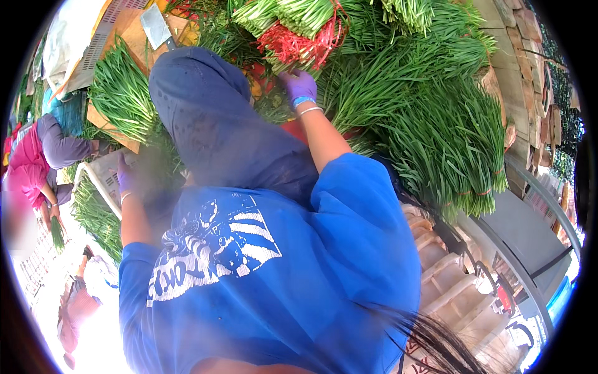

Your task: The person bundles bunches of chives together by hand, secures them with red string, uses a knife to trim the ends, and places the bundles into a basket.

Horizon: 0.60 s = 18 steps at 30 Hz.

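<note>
My right hand, in a purple glove, is just below a heap of red ties. Its fingers look apart, with nothing visible between them. The ties lie among pale-stemmed bundles of garlic chives. On the left, my left hand, also gloved in purple, is beside a white-framed crate, fingers stretched away from me; haze blurs it. Beyond that hand lies a loose bunch of garlic chives. A cleaver with a dark handle rests on a wooden board past my knee.
A large pile of tied garlic chives fills the right side. Stacked polystyrene boxes and a grey metal rail stand behind it. At far left, a person in pink holds greens; another person is below.
</note>
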Each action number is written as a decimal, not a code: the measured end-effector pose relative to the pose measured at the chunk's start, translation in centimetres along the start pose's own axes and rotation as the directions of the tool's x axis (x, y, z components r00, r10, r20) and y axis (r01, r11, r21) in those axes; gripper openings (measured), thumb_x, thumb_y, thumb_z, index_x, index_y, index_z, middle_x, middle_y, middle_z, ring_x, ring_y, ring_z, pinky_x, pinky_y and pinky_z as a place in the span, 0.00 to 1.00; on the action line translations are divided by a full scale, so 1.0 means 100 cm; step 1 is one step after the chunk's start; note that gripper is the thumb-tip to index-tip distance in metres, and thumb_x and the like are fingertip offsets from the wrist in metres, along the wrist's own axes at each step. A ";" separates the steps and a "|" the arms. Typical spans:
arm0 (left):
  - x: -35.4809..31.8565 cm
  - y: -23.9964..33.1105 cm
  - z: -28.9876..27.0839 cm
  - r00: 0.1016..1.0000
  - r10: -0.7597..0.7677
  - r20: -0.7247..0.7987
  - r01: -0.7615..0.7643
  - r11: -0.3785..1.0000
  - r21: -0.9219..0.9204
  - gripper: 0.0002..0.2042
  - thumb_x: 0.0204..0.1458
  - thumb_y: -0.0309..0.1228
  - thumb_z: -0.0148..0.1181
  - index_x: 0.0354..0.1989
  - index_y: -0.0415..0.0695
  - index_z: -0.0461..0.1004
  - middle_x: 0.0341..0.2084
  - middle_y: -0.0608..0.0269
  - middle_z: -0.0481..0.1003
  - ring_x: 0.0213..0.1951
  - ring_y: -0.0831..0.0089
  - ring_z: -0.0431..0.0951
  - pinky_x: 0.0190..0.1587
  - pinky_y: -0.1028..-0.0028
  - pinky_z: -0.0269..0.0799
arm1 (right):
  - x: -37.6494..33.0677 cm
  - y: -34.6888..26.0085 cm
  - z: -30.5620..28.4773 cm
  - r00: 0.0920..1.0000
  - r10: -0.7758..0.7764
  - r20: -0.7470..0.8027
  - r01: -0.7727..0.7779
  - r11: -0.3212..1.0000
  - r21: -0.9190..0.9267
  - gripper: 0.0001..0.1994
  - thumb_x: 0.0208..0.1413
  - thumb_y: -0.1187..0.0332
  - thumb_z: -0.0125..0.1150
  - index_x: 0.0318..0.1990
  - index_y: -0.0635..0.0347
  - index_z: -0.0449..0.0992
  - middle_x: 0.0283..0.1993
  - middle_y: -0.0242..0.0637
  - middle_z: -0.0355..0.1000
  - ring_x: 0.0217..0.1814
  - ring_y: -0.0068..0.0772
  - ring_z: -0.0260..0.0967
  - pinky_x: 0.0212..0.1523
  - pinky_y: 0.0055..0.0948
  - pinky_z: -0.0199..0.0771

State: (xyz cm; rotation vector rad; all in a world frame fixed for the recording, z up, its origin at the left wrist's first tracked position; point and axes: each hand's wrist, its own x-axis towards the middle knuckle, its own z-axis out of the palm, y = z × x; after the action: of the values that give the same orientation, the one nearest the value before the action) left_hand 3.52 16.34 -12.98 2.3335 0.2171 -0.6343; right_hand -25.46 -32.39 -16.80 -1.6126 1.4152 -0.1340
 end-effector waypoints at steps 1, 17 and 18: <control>0.002 -0.012 -0.006 1.000 -0.014 0.009 0.014 0.998 -0.053 0.46 0.38 0.60 0.52 0.62 0.49 0.41 0.60 0.60 0.48 0.57 0.56 0.53 0.51 0.47 0.49 | -0.005 -0.001 0.000 1.000 -0.014 -0.016 0.014 1.000 0.001 0.27 0.37 0.52 0.59 0.42 0.63 0.72 0.41 0.53 0.69 0.46 0.48 0.66 0.47 0.34 0.64; 0.008 -0.052 -0.011 0.973 0.081 0.215 -0.107 0.988 0.112 0.31 0.49 0.56 0.38 0.61 0.60 0.46 0.60 0.64 0.51 0.59 0.65 0.53 0.54 0.53 0.44 | 0.013 -0.037 0.045 0.873 0.166 0.459 -0.488 0.310 0.816 0.07 0.46 0.64 0.58 0.28 0.56 0.69 0.17 0.26 0.59 0.15 0.23 0.53 0.16 0.25 0.56; 0.000 -0.045 -0.007 0.963 0.101 0.252 -0.154 0.968 0.198 0.30 0.49 0.56 0.37 0.61 0.61 0.47 0.59 0.65 0.52 0.59 0.66 0.54 0.53 0.53 0.45 | 0.020 -0.034 0.050 0.885 0.182 0.428 -0.465 0.309 0.830 0.08 0.47 0.62 0.58 0.27 0.54 0.69 0.18 0.25 0.59 0.15 0.22 0.52 0.17 0.27 0.58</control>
State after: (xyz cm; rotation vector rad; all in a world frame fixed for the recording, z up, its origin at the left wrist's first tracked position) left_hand 2.38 20.20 -15.20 2.4241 -0.1197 -0.9051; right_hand -19.32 -31.63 -18.08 -0.3278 1.0720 -0.3873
